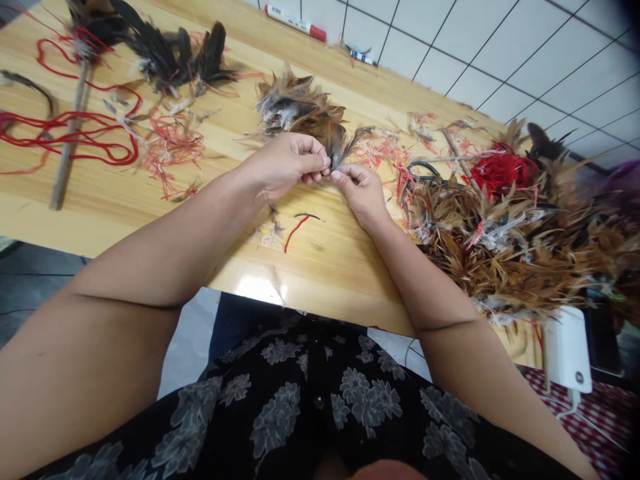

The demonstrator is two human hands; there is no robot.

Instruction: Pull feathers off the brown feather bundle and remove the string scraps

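My left hand (300,163) and my right hand (361,190) meet over the middle of the wooden table, fingertips almost touching. Between their pinched fingers is the base of a small brown and grey feather (340,148), its tip pointing away from me. Whether it is one feather or a few together is hard to make out. Just behind my left hand lies a pile of brown feathers (305,107) with white fluffy bases. On the wood below the hands rest a short red string (296,233) and a thin dark quill (307,216).
A big heap of brown feathers (500,253) covers the right side, with a red string bundle (503,172) on it. At left are a wooden stick (73,143), looped red cord (90,139) and black feathers (173,60). A white charger-like box (569,347) sits at the right edge.
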